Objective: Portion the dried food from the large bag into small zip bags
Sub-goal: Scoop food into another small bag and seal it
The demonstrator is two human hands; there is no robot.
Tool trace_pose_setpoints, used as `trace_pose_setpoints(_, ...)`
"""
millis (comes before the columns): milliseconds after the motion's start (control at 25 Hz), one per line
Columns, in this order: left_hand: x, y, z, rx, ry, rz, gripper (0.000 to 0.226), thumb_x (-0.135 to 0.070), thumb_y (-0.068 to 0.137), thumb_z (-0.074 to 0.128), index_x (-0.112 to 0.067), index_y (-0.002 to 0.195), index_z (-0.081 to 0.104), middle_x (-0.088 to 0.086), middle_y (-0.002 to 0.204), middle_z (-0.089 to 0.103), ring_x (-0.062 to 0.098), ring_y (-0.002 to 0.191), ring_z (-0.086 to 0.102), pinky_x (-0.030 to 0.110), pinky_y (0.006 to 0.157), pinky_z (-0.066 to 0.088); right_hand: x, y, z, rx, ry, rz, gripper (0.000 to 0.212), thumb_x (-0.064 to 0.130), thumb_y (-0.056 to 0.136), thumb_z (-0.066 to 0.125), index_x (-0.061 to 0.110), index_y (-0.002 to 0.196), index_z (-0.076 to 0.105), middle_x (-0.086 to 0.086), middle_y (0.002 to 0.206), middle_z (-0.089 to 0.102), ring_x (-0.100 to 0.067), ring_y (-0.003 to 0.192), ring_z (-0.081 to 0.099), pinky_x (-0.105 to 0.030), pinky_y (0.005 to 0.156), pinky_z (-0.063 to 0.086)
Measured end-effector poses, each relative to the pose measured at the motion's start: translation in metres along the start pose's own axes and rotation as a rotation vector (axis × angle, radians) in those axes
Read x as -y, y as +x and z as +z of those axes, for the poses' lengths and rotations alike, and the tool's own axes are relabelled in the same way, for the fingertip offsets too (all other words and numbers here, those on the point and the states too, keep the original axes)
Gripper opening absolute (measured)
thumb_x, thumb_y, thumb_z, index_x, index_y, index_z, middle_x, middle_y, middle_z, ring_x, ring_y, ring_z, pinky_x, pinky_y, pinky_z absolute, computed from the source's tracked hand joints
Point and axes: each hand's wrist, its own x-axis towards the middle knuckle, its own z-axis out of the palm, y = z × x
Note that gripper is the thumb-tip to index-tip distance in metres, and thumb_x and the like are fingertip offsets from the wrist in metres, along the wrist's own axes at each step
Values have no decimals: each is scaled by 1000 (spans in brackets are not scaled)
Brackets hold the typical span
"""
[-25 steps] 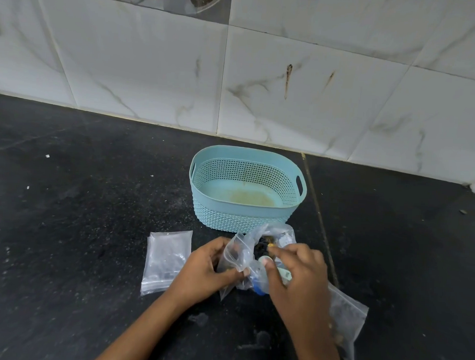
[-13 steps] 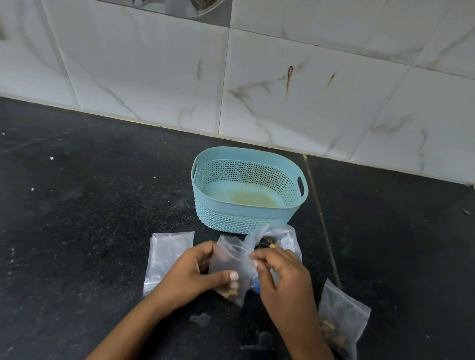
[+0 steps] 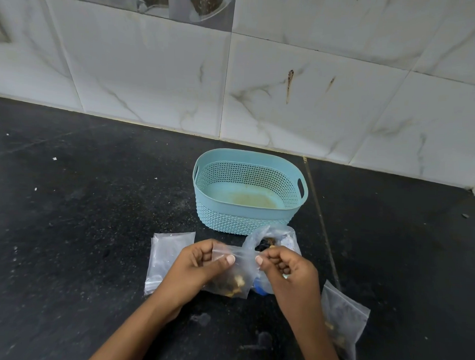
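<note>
Both hands pinch top strip of small zip bag (image 3: pixel 233 275): left hand (image 3: pixel 197 268) at left end, right hand (image 3: pixel 286 274) at right end, thumbs on front. Bag hangs above dark counter (image 3: pixel 79 227), brownish dried food (image 3: pixel 233 284) in bottom. Big bag (image 3: pixel 272 238) open just behind, before blue basket (image 3: pixel 246 191). Empty bags (image 3: pixel 167 255) left; filled bag (image 3: pixel 344 326) right. Seal looks unclosed, hard to tell. Risks: partial seal leaks pieces; tilt spills food; right hand may knock big bag.

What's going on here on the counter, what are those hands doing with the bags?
A person is portioning dried food. Both hands, left hand and right hand, pinch the top of a small zip bag holding some food. The large bag sits behind it, a filled bag to the right, empty bags to the left.
</note>
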Motion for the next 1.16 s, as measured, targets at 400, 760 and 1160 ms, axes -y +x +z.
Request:
trace_pose_setpoints(400,-6,-4,3,-47,-13,9,9,-17,73,72,-10,76,68,6,68,68,15,61,62,22,57,52,4,-5,5,28,74,-27,26,1,82,63,21,66,60,1,61,59,-4,58,53,-12,53,43)
trace_pose_setpoints(760,-6,-6,14,-55,-45,29,11,-13,66,70,-7,74,73,11,71,71,20,66,64,26,64,52,5,-16,11,-14,120,-89,4,16,73,62,18,69,64,0,68,62,-5,57,54,-10,54,41)
trace_pose_setpoints(1160,-5,-6,19,-78,-48,31,9,-14,68,71,-9,74,66,6,65,68,13,58,61,20,56,50,7,-13,-2,3,176,-20,22,2,77,69,23,71,67,8,69,68,-3,60,60,-12,56,46)
